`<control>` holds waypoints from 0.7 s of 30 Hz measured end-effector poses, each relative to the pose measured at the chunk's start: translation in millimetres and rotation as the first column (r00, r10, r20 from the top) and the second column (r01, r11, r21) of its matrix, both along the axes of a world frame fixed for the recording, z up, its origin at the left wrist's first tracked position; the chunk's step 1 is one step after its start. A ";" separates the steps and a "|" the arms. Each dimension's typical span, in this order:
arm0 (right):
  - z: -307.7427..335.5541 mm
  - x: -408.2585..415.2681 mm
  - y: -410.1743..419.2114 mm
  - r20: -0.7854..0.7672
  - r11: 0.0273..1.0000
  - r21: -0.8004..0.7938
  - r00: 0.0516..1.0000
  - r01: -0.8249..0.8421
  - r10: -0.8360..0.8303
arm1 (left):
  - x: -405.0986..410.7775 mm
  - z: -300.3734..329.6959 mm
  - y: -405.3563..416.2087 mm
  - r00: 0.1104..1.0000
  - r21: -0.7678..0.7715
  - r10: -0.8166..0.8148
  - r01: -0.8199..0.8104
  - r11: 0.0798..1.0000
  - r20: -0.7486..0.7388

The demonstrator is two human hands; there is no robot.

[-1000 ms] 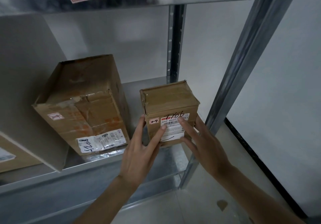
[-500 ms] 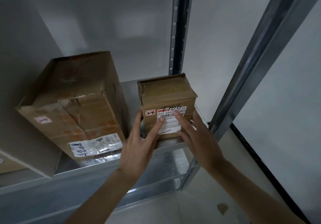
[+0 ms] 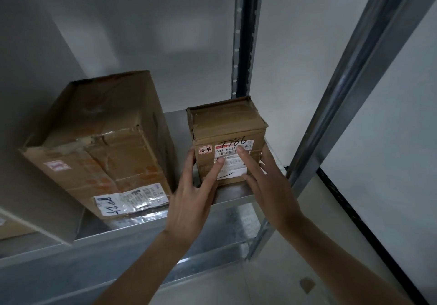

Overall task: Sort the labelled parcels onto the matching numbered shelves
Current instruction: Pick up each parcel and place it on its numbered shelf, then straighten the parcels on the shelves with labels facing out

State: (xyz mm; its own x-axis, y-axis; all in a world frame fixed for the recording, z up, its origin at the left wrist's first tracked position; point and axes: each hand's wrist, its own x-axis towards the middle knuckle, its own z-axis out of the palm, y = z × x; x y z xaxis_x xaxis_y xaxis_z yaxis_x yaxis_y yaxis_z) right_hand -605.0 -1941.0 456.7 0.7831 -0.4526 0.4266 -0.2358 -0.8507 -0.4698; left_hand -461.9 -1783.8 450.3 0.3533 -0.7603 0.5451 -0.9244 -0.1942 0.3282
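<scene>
Your small parcel (image 3: 227, 136) now sits farther back on the metal shelf (image 3: 233, 192) than it did a second ago, when its front face hung nearer the shelf's front lip; it rests flat at the right end, just beside the upright post (image 3: 246, 44) and near the larger battered box (image 3: 99, 139) to its left, with a narrow gap between the two. Your left hand (image 3: 191, 200) lies with straight fingers against the parcel's front face and left edge, and your right hand (image 3: 267, 186) presses its straight fingers on the white label (image 3: 233, 153), one fingertip covering part of the printed code. Neither grip is curled round anything; both are flat, pushing hands. The small red tag (image 3: 205, 150) reads 2-4, and the handwriting above the barcode stays legible. Judging from this, the parcel looks placed, so this sort is nearly finished; you likely only need to let go and fetch the next one.
</scene>
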 end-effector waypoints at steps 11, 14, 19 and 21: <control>-0.4 -23.4 21.0 0.115 0.991 -0.093 0.989 0.100 -0.089 | -14.6 3.8 13.1 1.000 -0.001 0.015 -0.015 1.000 -0.011; 4.5 -35.7 30.6 0.107 0.984 -0.136 0.989 0.112 -0.098 | -22.4 11.2 21.3 1.000 -0.017 0.012 -0.013 1.000 -0.024; 32.7 -52.6 48.6 0.083 0.969 -0.191 0.986 0.160 -0.146 | -37.6 37.8 38.0 0.999 -0.042 0.025 -0.024 0.999 0.024; 46.1 -58.2 57.8 0.076 0.958 -0.220 0.982 0.184 -0.171 | -45.0 49.2 46.2 0.999 -0.055 0.039 -0.037 0.998 0.036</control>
State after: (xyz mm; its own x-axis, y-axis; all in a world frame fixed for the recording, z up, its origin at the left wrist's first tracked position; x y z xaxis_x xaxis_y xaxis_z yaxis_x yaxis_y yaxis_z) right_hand -663.2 -1883.2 502.8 0.6712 -0.4692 0.5739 -0.3714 -0.8829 -0.2874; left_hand -506.9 -1737.6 499.5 0.3601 -0.7156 0.5985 -0.9285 -0.2126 0.3044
